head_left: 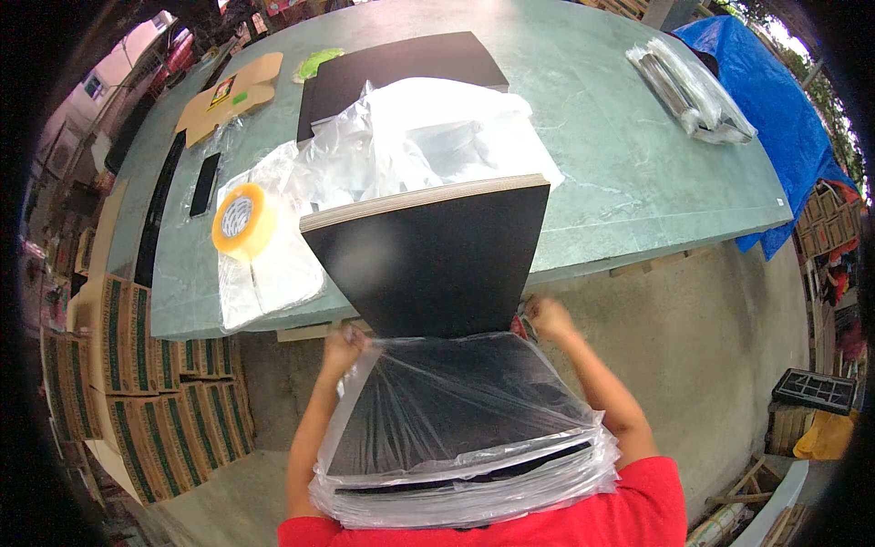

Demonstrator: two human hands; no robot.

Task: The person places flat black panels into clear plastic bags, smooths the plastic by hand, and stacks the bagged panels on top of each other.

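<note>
A thick black panel [437, 264] with a pale layered edge stands tilted in front of me, leaning by the table's near edge. Its lower end meets a clear plastic bag [456, 392], through which more black shows. My left hand [344, 348] is closed on the bag's upper left edge. On the other side, my right hand [550, 321] is closed at the bag's upper right corner, close beside the panel; its fingertips are partly hidden. Several layers of plastic wrap [474, 497] are bunched against my red shirt.
On the green table [638, 201] lie a tape roll [239, 221], white plastic bags [401, 137], another black panel [410, 68], flattened cardboard [232, 96] and a wrapped bundle [688, 91]. A blue tarp [766, 109] hangs at right. Stacked cartons [173, 428] stand at lower left.
</note>
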